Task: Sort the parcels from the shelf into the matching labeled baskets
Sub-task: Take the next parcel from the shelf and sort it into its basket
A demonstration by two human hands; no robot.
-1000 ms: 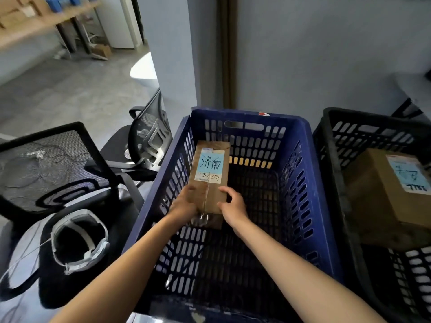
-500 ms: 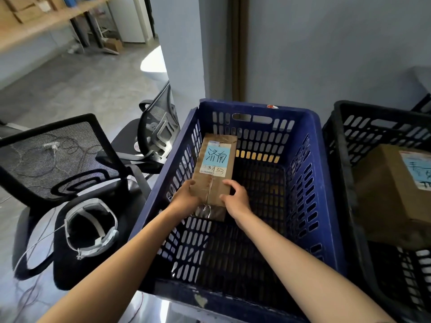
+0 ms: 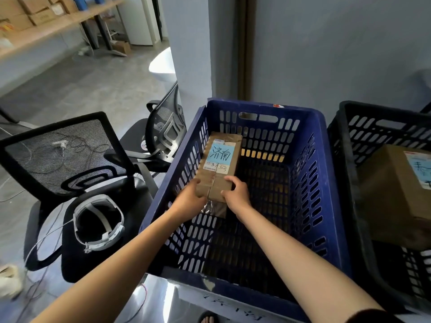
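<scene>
1. Head view: a brown parcel [image 3: 219, 166] with a blue handwritten label sits inside the blue basket [image 3: 326, 159], close along its left wall.
2. The left hand [image 3: 189, 201] and right hand [image 3: 236, 194] clasp its near end from either side, fingers curled onto the top. The rest of the parcel extends away beyond them.
3. Since half a second ago, both holds and the parcel's place look unchanged.

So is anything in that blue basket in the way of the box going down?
Nothing visible. The left hand and right hand grip the near end of the parcel, already inside the blue basket along its left wall. No other parcel shows in there; what lies right under this one is hidden.
</scene>
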